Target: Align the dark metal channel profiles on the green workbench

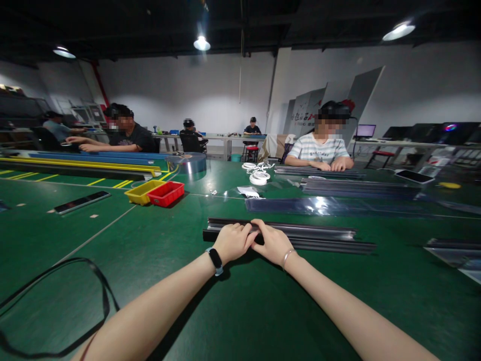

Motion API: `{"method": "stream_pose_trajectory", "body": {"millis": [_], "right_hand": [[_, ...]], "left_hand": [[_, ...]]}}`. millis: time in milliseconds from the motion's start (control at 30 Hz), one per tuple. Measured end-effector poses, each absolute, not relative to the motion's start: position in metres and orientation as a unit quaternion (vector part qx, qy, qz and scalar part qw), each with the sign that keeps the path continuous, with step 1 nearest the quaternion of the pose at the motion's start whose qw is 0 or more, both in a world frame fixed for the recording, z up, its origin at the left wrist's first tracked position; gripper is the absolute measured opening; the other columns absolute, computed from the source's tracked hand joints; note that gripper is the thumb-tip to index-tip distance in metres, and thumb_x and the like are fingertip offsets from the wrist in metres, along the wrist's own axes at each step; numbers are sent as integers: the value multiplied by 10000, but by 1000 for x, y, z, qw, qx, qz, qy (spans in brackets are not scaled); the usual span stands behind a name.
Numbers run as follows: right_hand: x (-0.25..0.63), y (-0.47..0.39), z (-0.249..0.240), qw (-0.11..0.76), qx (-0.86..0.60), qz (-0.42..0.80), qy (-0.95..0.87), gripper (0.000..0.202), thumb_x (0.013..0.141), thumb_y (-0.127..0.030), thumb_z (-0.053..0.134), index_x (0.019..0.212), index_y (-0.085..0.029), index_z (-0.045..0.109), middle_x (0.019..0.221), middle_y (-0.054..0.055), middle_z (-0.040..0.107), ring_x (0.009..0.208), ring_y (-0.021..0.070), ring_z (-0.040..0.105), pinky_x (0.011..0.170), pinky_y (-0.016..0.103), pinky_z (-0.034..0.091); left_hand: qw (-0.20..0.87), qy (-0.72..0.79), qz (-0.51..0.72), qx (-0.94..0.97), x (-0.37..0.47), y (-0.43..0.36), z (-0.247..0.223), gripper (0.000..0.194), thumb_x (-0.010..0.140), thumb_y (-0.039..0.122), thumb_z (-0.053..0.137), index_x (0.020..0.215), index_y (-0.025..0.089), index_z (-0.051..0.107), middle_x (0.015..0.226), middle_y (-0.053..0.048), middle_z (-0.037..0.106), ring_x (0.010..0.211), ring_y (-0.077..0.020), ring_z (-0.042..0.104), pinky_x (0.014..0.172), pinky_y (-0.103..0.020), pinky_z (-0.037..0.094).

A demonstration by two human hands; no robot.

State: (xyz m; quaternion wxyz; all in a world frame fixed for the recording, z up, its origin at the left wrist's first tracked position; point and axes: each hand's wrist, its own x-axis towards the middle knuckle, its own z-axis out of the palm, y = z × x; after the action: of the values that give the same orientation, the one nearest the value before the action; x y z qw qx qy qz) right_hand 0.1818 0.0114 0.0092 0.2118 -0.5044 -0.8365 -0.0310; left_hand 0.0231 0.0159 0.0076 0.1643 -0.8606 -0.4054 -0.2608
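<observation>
A long dark channel-shaped strip (323,238) with a shiny inner face lies crosswise on the green table in front of me. My left hand (233,241) is closed on it near its left end, fingers curled over the far edge. Right beside it, my right hand (273,242) grips the same strip, index finger reaching over the far side. Both thumbs almost meet at the near edge. Whatever may be between the fingertips is hidden. Just beyond lies a clear plastic sheet (285,206), with more dark strips (356,188) behind it.
Yellow (142,193) and red (167,194) bins stand left of centre, near a phone (81,202). White tape coils (259,177) lie farther back. A co-worker (319,145) handles strips across the table. A black cable (101,281) loops at front left; another strip (451,244) lies right.
</observation>
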Motion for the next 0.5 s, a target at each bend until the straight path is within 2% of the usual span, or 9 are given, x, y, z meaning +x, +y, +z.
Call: {"method": "stream_pose_trajectory", "body": {"millis": [133, 367, 500], "right_hand": [[180, 11, 10, 175, -496, -47, -849, 440, 732, -392, 464, 1114, -191, 378, 893, 60, 583, 858, 172, 541, 710, 265, 384], [182, 10, 10, 225, -497, -23, -838, 422, 736, -383, 465, 1115, -223, 370, 944, 39, 568, 855, 152, 542, 714, 255, 394], [182, 11, 11, 187, -492, -22, -850, 395, 721, -347, 483, 1081, -211, 396, 912, 45, 578, 883, 163, 535, 728, 260, 385]], "left_hand": [[169, -403, -276, -856, 23, 15, 10, 281, 880, 331, 266, 876, 165, 493, 728, -44, 577, 715, -161, 524, 643, -283, 386], [168, -410, -252, -861, 24, 18, 5, 309, 882, 348, 252, 840, 166, 498, 672, -40, 576, 663, -164, 528, 594, -279, 378], [166, -407, -265, -858, 23, 16, 8, 294, 883, 335, 255, 850, 169, 496, 698, -36, 572, 687, -161, 525, 629, -287, 386]]}}
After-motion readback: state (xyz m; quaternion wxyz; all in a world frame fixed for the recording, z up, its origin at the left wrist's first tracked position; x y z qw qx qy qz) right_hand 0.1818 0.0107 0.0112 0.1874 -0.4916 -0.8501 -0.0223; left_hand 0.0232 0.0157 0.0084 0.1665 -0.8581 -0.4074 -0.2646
